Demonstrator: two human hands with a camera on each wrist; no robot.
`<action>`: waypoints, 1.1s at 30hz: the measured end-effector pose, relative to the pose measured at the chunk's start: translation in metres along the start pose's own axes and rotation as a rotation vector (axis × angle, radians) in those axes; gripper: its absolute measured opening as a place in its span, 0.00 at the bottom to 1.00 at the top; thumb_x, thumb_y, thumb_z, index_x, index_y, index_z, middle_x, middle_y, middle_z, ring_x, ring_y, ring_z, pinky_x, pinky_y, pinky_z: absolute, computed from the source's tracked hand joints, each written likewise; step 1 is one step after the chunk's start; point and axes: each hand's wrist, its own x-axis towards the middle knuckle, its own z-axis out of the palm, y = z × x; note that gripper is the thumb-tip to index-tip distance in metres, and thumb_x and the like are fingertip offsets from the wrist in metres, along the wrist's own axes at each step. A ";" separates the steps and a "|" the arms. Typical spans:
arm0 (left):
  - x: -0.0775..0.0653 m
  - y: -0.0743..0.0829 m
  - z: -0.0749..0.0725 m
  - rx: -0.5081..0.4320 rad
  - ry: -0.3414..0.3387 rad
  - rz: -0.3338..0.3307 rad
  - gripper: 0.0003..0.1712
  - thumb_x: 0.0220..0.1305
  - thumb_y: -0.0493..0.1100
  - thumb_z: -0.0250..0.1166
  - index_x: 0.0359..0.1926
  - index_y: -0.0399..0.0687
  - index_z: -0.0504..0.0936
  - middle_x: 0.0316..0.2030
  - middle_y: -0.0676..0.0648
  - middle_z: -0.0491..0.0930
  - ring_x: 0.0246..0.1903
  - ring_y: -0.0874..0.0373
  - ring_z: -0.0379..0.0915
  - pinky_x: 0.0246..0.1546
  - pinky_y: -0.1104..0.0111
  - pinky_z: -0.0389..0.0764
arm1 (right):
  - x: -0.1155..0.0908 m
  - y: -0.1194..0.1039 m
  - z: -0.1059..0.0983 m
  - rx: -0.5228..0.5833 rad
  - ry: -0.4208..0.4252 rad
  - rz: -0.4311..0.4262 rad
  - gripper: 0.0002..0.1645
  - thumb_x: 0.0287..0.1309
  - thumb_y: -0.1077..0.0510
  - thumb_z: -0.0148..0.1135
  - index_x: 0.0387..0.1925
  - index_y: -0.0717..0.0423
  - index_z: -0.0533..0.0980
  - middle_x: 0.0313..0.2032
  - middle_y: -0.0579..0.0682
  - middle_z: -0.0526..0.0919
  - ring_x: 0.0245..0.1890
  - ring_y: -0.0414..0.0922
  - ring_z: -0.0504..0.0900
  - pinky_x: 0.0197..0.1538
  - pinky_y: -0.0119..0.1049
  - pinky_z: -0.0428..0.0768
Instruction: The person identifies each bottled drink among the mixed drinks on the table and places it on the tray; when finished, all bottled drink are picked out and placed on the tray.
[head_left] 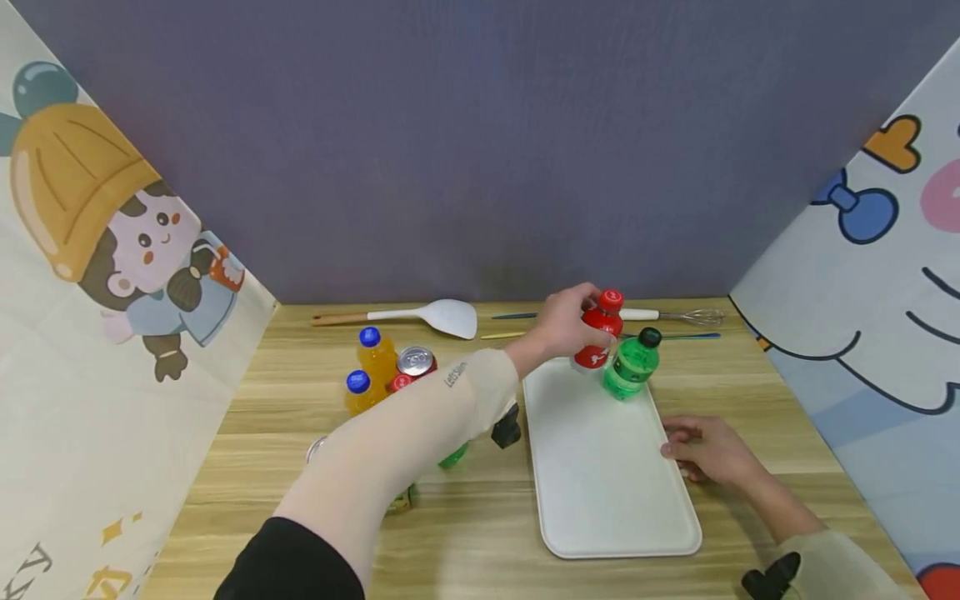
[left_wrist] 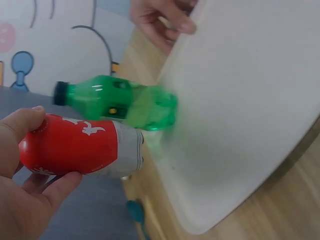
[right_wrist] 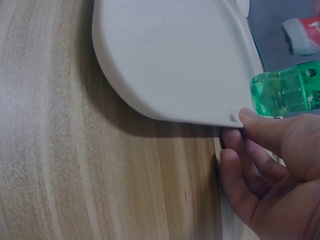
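My left hand [head_left: 564, 323] grips a red bottle [left_wrist: 75, 145] with a white lower part by its upper end, over the far left corner of the white tray [head_left: 611, 475]. Beside it on the tray's far end stands a green bottle [head_left: 632, 365] with a black cap. In the left wrist view the red bottle's base hangs apart from the tray surface. My right hand [right_wrist: 280, 165] pinches the tray's right rim, thumb on top and fingers curled below.
Left of the tray, partly behind my left arm, stand orange bottles [head_left: 377, 354] with blue caps and a can [head_left: 417, 361]. Along the back lie a white spatula [head_left: 450, 317], a whisk [head_left: 697, 317] and several thin utensils. A dark wall [head_left: 480, 150] rises behind.
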 end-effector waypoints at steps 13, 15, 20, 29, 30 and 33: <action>0.007 -0.022 0.042 0.027 0.059 -0.075 0.32 0.54 0.42 0.81 0.58 0.51 0.78 0.50 0.53 0.82 0.46 0.60 0.76 0.41 0.70 0.84 | 0.001 -0.003 -0.002 0.005 0.009 0.008 0.35 0.62 0.57 0.72 0.67 0.67 0.72 0.39 0.54 0.86 0.24 0.47 0.80 0.25 0.39 0.81; 0.007 -0.025 0.044 0.021 0.061 -0.088 0.32 0.54 0.41 0.81 0.59 0.51 0.77 0.52 0.52 0.82 0.47 0.59 0.77 0.42 0.69 0.84 | 0.001 -0.003 -0.002 0.011 0.009 0.005 0.35 0.62 0.58 0.72 0.66 0.68 0.72 0.39 0.54 0.86 0.24 0.47 0.81 0.25 0.39 0.82; 0.004 -0.032 0.046 0.042 0.065 -0.088 0.33 0.54 0.41 0.81 0.61 0.51 0.78 0.52 0.52 0.83 0.48 0.58 0.78 0.44 0.69 0.84 | 0.001 -0.003 -0.001 0.007 0.009 0.006 0.36 0.62 0.58 0.72 0.67 0.68 0.72 0.40 0.54 0.86 0.25 0.47 0.81 0.26 0.39 0.82; 0.004 -0.037 0.052 0.054 0.069 -0.072 0.34 0.52 0.42 0.82 0.60 0.53 0.78 0.51 0.54 0.82 0.47 0.60 0.77 0.44 0.71 0.83 | 0.002 -0.002 -0.001 0.000 0.001 0.044 0.36 0.62 0.56 0.73 0.67 0.66 0.72 0.40 0.53 0.85 0.26 0.46 0.82 0.27 0.40 0.83; 0.005 -0.037 0.052 0.064 0.068 -0.068 0.34 0.52 0.43 0.82 0.60 0.54 0.78 0.50 0.54 0.82 0.47 0.60 0.77 0.44 0.72 0.83 | 0.002 -0.002 -0.001 0.001 0.000 0.051 0.36 0.62 0.56 0.73 0.67 0.66 0.72 0.40 0.53 0.84 0.27 0.46 0.82 0.27 0.40 0.84; 0.004 -0.038 0.053 0.095 0.065 -0.065 0.34 0.52 0.44 0.82 0.60 0.54 0.78 0.51 0.54 0.82 0.48 0.60 0.77 0.44 0.72 0.83 | 0.002 -0.001 -0.001 0.009 -0.002 0.057 0.37 0.61 0.56 0.73 0.67 0.66 0.72 0.39 0.54 0.84 0.27 0.47 0.82 0.27 0.41 0.84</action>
